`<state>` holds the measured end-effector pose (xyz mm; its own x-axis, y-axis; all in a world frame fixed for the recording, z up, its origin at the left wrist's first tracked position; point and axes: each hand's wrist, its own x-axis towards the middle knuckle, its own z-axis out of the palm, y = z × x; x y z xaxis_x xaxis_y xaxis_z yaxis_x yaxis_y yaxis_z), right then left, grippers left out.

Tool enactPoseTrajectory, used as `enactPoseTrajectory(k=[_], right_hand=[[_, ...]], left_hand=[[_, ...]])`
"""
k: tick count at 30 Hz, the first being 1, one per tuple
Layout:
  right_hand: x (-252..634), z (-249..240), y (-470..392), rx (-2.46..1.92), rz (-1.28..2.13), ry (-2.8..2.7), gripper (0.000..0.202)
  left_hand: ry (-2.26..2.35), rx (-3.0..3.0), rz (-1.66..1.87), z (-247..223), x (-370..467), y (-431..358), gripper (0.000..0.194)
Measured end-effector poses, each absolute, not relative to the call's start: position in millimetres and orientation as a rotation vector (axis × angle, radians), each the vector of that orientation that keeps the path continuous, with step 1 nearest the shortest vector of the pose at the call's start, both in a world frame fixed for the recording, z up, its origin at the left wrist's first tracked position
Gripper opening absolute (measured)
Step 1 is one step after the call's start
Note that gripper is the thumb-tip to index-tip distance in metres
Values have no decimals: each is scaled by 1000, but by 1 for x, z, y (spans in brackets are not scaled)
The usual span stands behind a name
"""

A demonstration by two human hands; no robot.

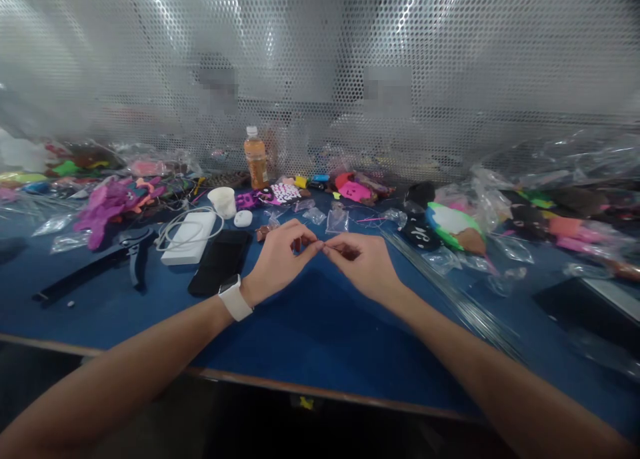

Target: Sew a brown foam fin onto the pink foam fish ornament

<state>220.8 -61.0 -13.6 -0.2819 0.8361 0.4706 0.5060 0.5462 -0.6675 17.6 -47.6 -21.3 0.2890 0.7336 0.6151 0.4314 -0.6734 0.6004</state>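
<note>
Over the middle of the blue table (310,339), my left hand (283,255) and my right hand (363,262) meet at the fingertips. Each is closed in a pinch, thumb against fingers. Whatever lies between the tips is too small to make out. A pale-banded watch (235,299) is on my left wrist. Just beyond the hands lies a small clear plastic bag (337,220), with more crumpled clear wrappers (314,215) beside it. A small brown piece (263,232) shows behind my left hand.
At left are pliers (133,249), a white box (190,239) with a cable, and a black phone-like slab (220,262). A bottle (257,159) stands by the perforated metal wall (310,59). Thin clear rods (460,299) lie right, near a green-white patch (455,225). Colourful pieces line the back.
</note>
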Motion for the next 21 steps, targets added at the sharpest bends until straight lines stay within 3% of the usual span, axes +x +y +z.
enactPoseTrajectory(k=[12,14,18,21], right_hand=[[219,-20,-63,-1033,-25,-2107,23],[218,-17,-64,-1038,86,-2062,20],[220,-8,-62,-1032,620,-1879,11],[225,-5,-59,-988,868,-1788,14]], left_hand=[[1116,2323,1392,-22,24,-55,21],[1092,2344,1388,-20,22,-54,20],[916,2415,1385,-12,11,-50,11],[764,2545,1373,-10,3,-44,10]])
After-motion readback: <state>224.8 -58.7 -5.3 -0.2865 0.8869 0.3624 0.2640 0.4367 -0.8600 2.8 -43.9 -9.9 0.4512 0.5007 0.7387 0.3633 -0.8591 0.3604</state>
